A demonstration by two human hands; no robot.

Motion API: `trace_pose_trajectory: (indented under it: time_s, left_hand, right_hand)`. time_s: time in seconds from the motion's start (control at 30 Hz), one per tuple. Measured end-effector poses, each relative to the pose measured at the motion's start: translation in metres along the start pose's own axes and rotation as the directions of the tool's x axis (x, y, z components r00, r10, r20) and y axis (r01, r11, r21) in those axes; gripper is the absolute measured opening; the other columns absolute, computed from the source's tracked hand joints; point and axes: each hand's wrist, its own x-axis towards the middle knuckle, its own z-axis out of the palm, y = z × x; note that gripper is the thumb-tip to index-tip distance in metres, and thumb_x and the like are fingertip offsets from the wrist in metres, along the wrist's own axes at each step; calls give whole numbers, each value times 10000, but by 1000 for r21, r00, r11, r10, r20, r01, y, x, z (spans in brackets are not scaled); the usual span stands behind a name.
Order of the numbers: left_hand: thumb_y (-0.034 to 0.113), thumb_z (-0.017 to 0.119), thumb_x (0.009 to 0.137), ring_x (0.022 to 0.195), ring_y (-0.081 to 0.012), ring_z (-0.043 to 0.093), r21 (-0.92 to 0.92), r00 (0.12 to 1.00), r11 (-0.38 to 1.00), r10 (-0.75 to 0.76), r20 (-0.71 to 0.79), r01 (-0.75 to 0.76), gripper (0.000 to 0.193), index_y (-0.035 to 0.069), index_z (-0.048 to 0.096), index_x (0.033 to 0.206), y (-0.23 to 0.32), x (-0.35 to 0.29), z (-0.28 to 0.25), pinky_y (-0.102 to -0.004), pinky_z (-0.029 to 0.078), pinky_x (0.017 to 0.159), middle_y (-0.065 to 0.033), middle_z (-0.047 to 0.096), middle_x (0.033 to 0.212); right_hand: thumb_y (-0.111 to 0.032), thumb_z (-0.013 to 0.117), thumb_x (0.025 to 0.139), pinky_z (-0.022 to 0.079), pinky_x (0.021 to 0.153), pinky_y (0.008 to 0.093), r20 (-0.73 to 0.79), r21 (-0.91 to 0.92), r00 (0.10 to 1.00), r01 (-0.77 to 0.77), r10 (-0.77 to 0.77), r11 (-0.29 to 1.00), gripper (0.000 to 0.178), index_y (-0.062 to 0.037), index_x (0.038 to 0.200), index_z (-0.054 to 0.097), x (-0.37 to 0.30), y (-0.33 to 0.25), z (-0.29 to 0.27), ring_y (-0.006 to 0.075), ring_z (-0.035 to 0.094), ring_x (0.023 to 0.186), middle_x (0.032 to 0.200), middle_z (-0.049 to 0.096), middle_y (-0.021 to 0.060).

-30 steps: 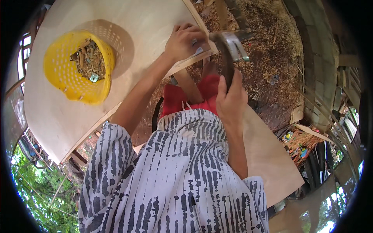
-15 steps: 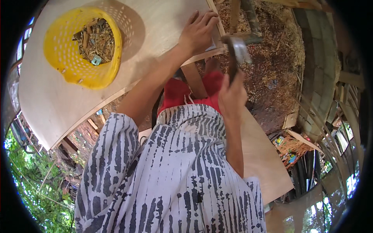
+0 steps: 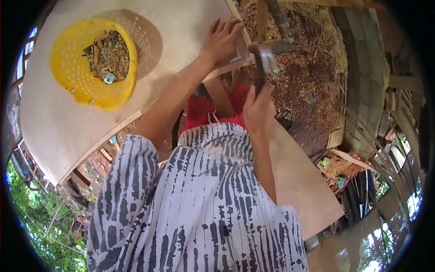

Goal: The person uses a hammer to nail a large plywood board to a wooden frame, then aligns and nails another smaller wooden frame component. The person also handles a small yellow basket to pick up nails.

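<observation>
My right hand (image 3: 259,109) is wrapped round the handle of a hammer (image 3: 259,75), whose shiny head is raised just right of the board's corner. My left hand (image 3: 222,41) lies on the pale wooden board (image 3: 181,27) near that corner, its fingers stretched toward the edge. A thin wooden strip (image 3: 245,36) runs along this edge beside the fingertips. Next to the palm shows a small greyish patch (image 3: 236,58), too unclear to name. Any nail under the fingers is hidden from view.
A yellow perforated basket (image 3: 129,86) with wood scraps and a small metal piece stands on the board at left. Another wooden sheet (image 3: 301,186) lies at lower right. Sawdust covers the ground (image 3: 312,77), with wooden offcuts around it.
The view has shifted, so most things sit slightly further left. The hammer, blurred earlier, shows more sharply beside the corner; my left hand keeps its place on the board.
</observation>
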Motion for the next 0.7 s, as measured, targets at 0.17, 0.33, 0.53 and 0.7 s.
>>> trace_pose_trajectory:
  time_s: [0.17, 0.33, 0.53, 0.7]
  left_hand:
    - [34, 589, 781, 1355, -354, 464, -78, 999, 996, -45, 7, 46, 596, 108, 491, 1364, 8, -21, 5, -508, 335, 1186, -117, 488, 1433]
    - [790, 679, 725, 1557, -297, 247, 249, 987, 959, -151, 58, 132, 1197, 67, 305, 1603, -38, 23, -27, -608, 203, 1230, -110, 314, 1660]
    - [939, 598, 647, 1593, -278, 144, 305, 982, 944, -161, 103, 123, 1362, 61, 247, 1629, -35, 56, -50, -639, 72, 1241, -90, 237, 1704]
    - [919, 538, 732, 1594, -269, 145, 302, 982, 947, -149, 117, 108, 1281, 63, 230, 1634, -29, 68, -58, -633, 66, 1242, -93, 238, 1705]
  right_hand:
    - [-256, 562, 1039, 504, 659, 576, 37, 48, 997, -69, 67, 996, 322, -15, 1244, 501, -18, 23, -9, 496, 682, 761, 883, 677, 298]
    - [-264, 515, 1082, 461, 473, 303, 81, 563, 969, -239, 235, 791, 200, -68, 1112, 491, 22, 37, -69, 139, 547, 529, 753, 562, 40]
    - [-267, 509, 1084, 457, 431, 304, 530, 759, 817, -576, 228, 303, 175, -106, 1042, 457, 93, 72, -103, 137, 532, 500, 760, 548, 39]
    - [-278, 531, 1075, 445, 431, 296, 760, 511, 635, -715, 137, 477, 171, -116, 1105, 485, 120, 71, -108, 131, 531, 501, 744, 555, 19]
